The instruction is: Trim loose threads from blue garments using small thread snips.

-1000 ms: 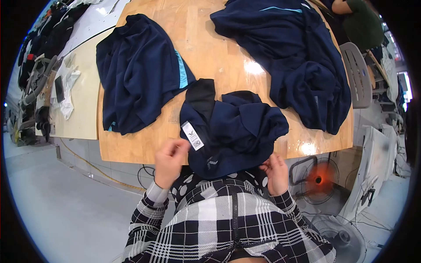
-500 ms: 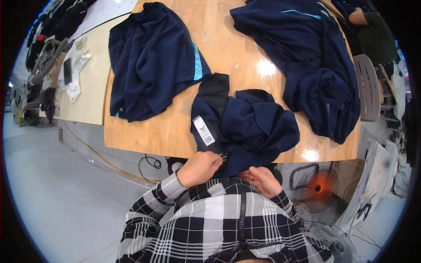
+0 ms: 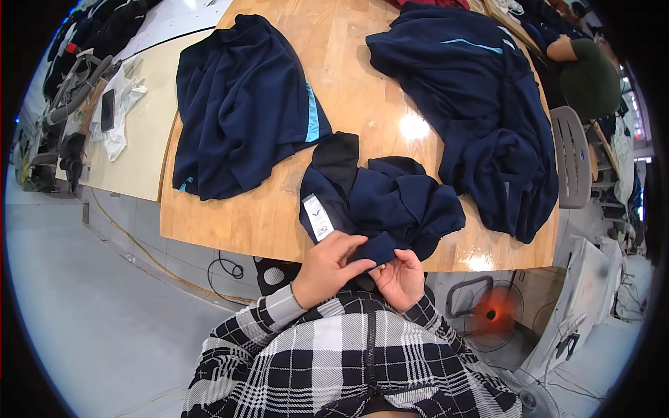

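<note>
A navy garment (image 3: 401, 209) lies bunched at the table's near edge, with a black panel at its upper left and a white label (image 3: 318, 217) on its left side. My left hand (image 3: 329, 270) is closed on a folded edge of this garment, thumb below and fingers above. Just to its right, my right hand (image 3: 401, 280) pinches the same folded edge between thumb and fingers. The stretch of fabric between the hands looks ribbed. Whether the left palm also hides a small tool cannot be seen.
Two more navy garments with light-blue stripes, one at left (image 3: 237, 111) and one at right (image 3: 481, 104), lie on the wooden table (image 3: 230, 226). A phone (image 3: 108, 110) rests on white plastic at far left. An orange-lit fan (image 3: 492, 315) and a grey chair (image 3: 571, 157) stand right; a person (image 3: 592, 76) sits beyond.
Both hands have come closer together and now hold up a folded edge of the garment. The dark metal tip at my left fingers is no longer visible. The view has shifted slightly.
</note>
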Available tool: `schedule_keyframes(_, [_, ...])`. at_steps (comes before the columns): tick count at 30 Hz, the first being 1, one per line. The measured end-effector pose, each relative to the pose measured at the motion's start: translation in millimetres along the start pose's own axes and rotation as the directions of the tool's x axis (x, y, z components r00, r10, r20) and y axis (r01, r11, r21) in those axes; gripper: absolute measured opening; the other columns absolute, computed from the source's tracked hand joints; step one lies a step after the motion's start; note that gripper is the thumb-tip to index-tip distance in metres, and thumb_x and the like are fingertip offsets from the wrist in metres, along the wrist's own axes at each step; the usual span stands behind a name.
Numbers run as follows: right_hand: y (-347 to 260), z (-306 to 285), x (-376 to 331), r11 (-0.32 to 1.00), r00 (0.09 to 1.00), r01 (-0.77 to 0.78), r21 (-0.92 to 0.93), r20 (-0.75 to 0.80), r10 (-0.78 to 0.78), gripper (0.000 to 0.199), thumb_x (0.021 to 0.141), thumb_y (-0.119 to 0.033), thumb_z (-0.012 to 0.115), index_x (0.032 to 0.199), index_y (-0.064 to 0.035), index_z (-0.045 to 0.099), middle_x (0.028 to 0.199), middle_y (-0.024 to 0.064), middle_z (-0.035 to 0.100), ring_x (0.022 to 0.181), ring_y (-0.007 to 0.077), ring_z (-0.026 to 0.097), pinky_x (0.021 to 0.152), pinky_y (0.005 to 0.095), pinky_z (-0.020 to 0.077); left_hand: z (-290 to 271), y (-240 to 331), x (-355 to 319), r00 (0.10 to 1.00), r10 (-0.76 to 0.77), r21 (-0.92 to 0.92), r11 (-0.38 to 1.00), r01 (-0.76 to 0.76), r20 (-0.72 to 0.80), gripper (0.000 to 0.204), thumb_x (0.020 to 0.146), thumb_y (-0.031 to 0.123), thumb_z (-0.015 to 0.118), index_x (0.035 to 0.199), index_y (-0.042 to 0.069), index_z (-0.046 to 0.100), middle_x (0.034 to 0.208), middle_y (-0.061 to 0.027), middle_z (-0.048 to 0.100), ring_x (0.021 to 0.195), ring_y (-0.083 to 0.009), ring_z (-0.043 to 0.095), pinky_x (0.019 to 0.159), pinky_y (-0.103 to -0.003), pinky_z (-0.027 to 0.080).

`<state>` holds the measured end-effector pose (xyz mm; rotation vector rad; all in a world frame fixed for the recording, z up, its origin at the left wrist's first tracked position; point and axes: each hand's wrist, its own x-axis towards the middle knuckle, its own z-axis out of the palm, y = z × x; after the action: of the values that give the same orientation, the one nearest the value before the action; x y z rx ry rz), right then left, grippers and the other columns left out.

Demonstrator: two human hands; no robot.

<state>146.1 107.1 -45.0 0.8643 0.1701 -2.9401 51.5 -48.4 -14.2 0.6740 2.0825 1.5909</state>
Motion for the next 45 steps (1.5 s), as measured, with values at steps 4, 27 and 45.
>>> schedule_keyframes(4, [1, 2, -5, 1.0, 0.998, -0.021, -0.001, 0.06, 0.021, 0.043, 0.087, -0.013, 0.042, 0.125, 0.0066, 0.046, 0.123, 0.0166, 0.056, 0.112, 0.0271, 0.056, 0.1, 0.043, 0.0428, 1, -15, 9, 0.982, 0.128, -0.006, 0.991, -0.13, -0.142, 0.012, 0.083, 0.009, 0.066, 0.087, -0.002, 0.062, 0.073, -0.0069, 0.059, 0.063, -0.0158, 0.057, 0.056, -0.025, 0.044])
schedule_keyframes(27, [-51, -21, -28, -0.142, 0.229, 0.237, -0.961, 0.197, -0.953, 0.013, 0.087, -0.009, 0.062, 0.098, -0.0032, 0.058, 0.09, 0.0044, 0.061, 0.078, 0.0161, 0.058, 0.073, 0.0269, 0.0457, -18, -5, 76, 0.952, 0.278, 0.194, 0.948, -0.251, -0.126, 0.025, 0.082, 0.003, 0.06, 0.107, 0.003, 0.063, 0.082, -0.0108, 0.059, 0.068, -0.022, 0.06, 0.06, -0.029, 0.047])
schedule_keyframes(45, [-17, -14, 30, -0.864, 0.528, 0.061, -0.5, 0.751, -0.397, 0.017, 0.072, -0.008, 0.071, 0.086, -0.0033, 0.064, 0.075, 0.0055, 0.056, 0.072, 0.022, 0.054, 0.068, 0.0313, 0.0455, 12, -53, 61, 0.962, 0.269, 0.344, 0.909, -0.236, -0.052, 0.032, 0.077, -0.001, 0.059, 0.108, 0.004, 0.059, 0.093, -0.0114, 0.057, 0.074, -0.0292, 0.063, 0.063, -0.034, 0.051])
